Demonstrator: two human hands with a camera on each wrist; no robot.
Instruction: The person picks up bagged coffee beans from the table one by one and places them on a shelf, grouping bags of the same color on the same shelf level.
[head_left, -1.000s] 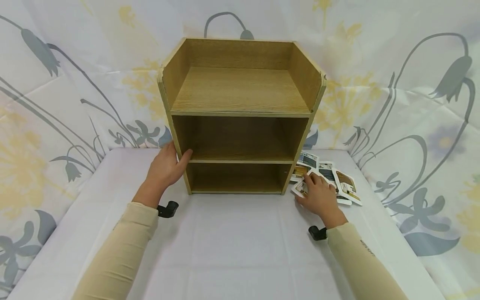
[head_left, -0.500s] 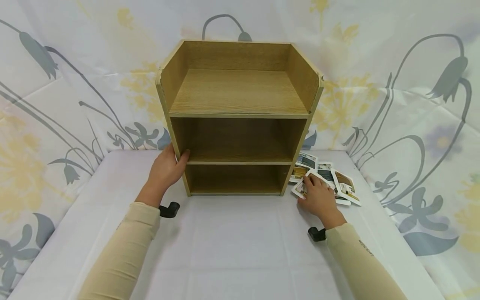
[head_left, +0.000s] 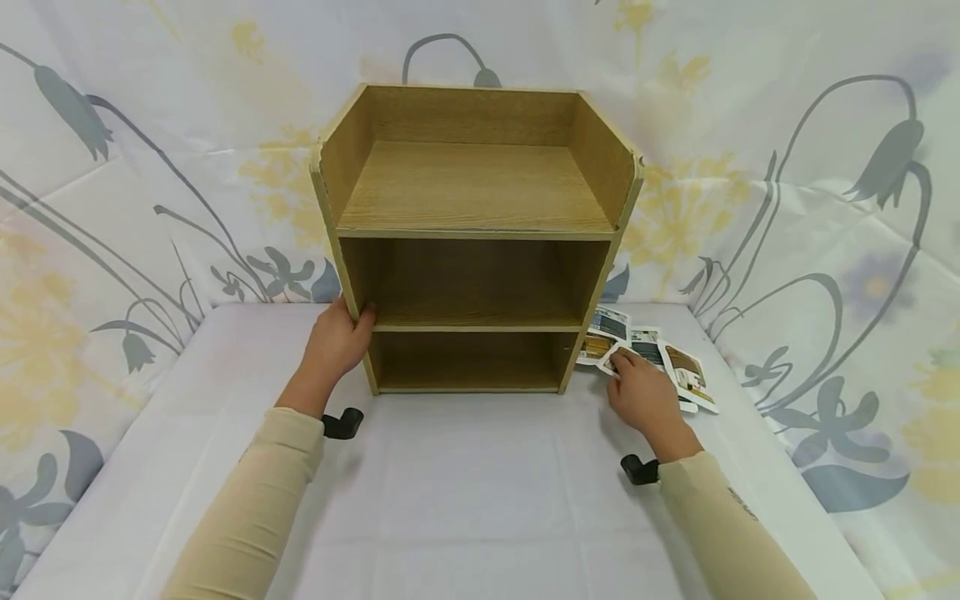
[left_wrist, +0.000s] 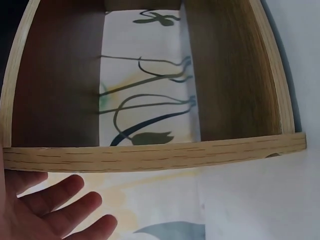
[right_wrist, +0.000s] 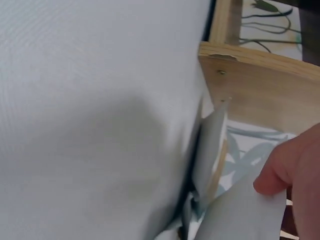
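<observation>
A wooden shelf unit (head_left: 474, 187) with three open levels stands upright in the head view. My left hand (head_left: 333, 343) holds its left side, with the thumb over the front edge; in the left wrist view the fingers (left_wrist: 70, 200) extend along the outside of the side panel (left_wrist: 150, 157). My right hand (head_left: 643, 393) pinches a printed card (head_left: 609, 360) at the right of the shelf unit. Its white underside (right_wrist: 242, 212) shows in the right wrist view, under my thumb (right_wrist: 275, 175). Several other printed cards (head_left: 688, 375) lie overlapping beneath and beyond that hand.
A white cloth (head_left: 468, 483) covers the table. Floral fabric (head_left: 795, 208) hangs behind and at both sides. Some cards (head_left: 596, 346) lie close against the shelf unit's right side, partly hidden by it.
The right hand has drawn slightly back and tilted, now pinching a card, where before it lay over the pile. The left hand stays at the shelf unit's side. The view has shifted slightly.
</observation>
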